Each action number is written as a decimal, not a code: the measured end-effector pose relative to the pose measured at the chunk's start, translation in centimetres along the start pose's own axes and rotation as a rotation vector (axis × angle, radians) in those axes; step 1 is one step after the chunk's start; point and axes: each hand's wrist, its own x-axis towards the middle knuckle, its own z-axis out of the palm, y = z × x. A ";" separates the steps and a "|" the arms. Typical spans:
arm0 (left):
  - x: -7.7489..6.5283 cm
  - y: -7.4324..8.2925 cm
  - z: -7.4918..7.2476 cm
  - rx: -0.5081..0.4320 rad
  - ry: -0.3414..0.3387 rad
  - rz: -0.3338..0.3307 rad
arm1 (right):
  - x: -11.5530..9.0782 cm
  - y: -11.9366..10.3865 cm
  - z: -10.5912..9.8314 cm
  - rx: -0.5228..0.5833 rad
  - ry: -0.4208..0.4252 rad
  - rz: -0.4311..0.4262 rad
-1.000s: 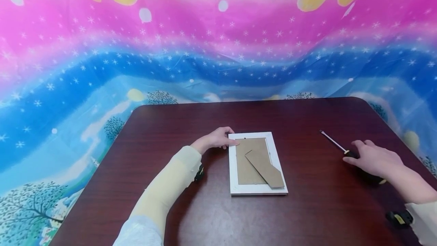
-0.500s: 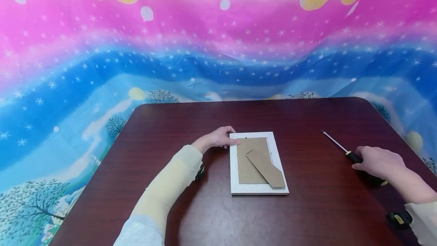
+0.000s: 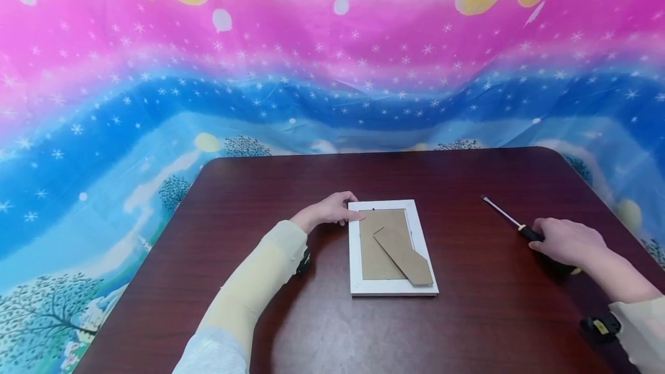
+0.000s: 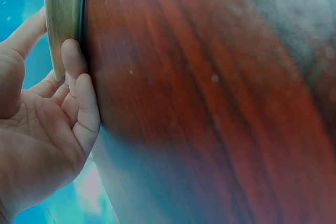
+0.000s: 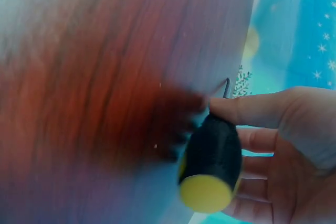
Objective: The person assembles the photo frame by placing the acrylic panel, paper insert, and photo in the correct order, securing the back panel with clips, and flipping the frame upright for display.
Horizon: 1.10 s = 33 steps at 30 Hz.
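A white picture frame (image 3: 355,253) lies face down on the table, its brown backing board (image 3: 371,264) and slanted easel stand (image 3: 402,255) showing. My left hand (image 3: 331,210) pinches its upper left corner, thumb on the border and fingers at the outer edge. The left wrist view shows the frame's wooden side (image 4: 63,17) between thumb and fingers. Off to the right, my right hand (image 3: 570,242) grips a flat-bladed screwdriver (image 3: 501,210), its shaft pointing to the far left. In the right wrist view the black handle (image 5: 214,145) ends in a yellow cap (image 5: 205,193).
The dark red-brown table (image 3: 280,183) has rounded far corners. Behind it hangs a pink and blue curtain (image 3: 332,56) with snowflakes and trees. Each wrist wears a small black camera (image 3: 600,326) close to the sleeve.
My right hand has closed its fingers more round the screwdriver handle, then shifted slightly left with it. The left hand and picture frame stay in place.
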 end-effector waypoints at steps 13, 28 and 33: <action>0.0 -0.1 0.1 -0.004 -0.002 -0.006 | 0.4 -4.1 0.1 0.196 0.201 -0.048; -0.5 0.5 -0.1 0.072 -0.010 -0.014 | -0.3 -9.1 0.8 0.203 0.247 -0.192; -0.3 0.5 -0.1 0.090 -0.007 -0.024 | -0.6 -10.0 1.1 0.147 0.230 -0.260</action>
